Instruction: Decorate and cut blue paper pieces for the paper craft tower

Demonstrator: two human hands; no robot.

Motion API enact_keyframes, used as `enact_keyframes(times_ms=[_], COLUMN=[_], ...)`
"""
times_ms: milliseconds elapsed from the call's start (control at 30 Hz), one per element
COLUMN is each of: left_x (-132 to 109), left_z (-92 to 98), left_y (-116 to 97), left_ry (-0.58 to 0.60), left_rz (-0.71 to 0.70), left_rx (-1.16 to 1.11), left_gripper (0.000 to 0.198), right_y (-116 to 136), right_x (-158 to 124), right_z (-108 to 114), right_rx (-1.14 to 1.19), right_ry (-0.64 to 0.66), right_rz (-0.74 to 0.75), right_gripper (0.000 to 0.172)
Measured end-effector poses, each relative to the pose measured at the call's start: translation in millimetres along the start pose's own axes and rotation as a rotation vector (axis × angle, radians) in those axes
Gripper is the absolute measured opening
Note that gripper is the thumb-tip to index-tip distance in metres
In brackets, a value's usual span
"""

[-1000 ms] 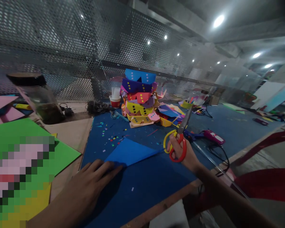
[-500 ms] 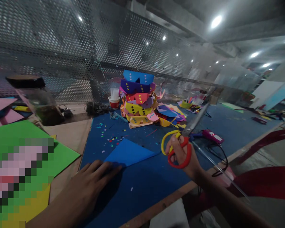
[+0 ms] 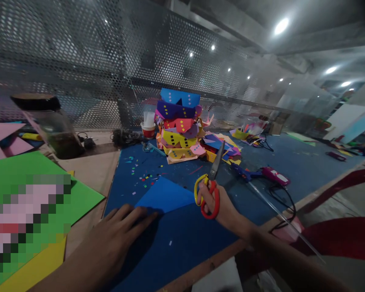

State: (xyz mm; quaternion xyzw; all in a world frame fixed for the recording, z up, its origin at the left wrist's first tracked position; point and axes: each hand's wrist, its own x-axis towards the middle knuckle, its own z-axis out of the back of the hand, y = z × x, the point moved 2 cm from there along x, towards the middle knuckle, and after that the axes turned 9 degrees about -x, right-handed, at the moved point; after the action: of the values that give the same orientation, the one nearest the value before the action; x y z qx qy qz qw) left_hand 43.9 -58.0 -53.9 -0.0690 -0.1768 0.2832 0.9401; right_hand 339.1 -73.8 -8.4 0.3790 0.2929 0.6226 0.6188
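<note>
My right hand point(image 3: 211, 198) holds scissors point(image 3: 215, 166) by their yellow and red handle loops. The blades point up and away, and they look closed together. A blue sheet of paper point(image 3: 166, 195), roughly triangular, lies on the blue tabletop. My left hand point(image 3: 121, 221) rests flat on its near left edge, fingers stretched out, with the thumb hidden. The right end of the sheet reaches close to the scissor handles. Beyond the paper stands a pile of colourful paper masks point(image 3: 178, 134) dotted with small squares.
A purple glue gun point(image 3: 273, 175) with a clear glue stick lies at the right. Green paper point(image 3: 85, 194) and a dark-lidded jar point(image 3: 59, 129) are at the left. Tiny paper bits point(image 3: 147, 177) dot the table point(image 3: 182, 243). A paper cup point(image 3: 148, 129) stands beside the masks.
My right hand has brought the scissors left and slightly down, closer to the blue paper, and the blades have turned more upright. My left hand stays on the paper.
</note>
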Motion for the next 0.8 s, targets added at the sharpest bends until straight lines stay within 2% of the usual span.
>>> enact_keyframes(times_ms=[200, 400, 533, 700, 800], left_x=[0, 2, 3, -1, -3], left_z=[0.7, 3.5, 2.4, -0.6, 8.3], left_y=[-1, -4, -4, 9, 24], left_ry=[0.023, 0.042, 0.023, -0.026, -0.1], left_rz=[0.028, 0.035, 0.045, 0.026, 0.093], left_rx=[-0.011, 0.015, -0.022, -0.165, -0.289], left_gripper=[0.068, 0.072, 0.07, 0.06, 0.049], right_y=[12, 15, 23, 29, 25], right_x=[5, 8, 10, 15, 14], right_z=[-25, -36, -54, -66, -64], right_rx=[0.065, 0.1, 0.117, 0.105, 0.149], right_ry=[0.103, 0.134, 0.226, 0.279, 0.272], right_rz=[0.033, 0.054, 0.091, 0.121, 0.098], right_gripper=[0.051, 0.048, 0.047, 0.045, 0.047])
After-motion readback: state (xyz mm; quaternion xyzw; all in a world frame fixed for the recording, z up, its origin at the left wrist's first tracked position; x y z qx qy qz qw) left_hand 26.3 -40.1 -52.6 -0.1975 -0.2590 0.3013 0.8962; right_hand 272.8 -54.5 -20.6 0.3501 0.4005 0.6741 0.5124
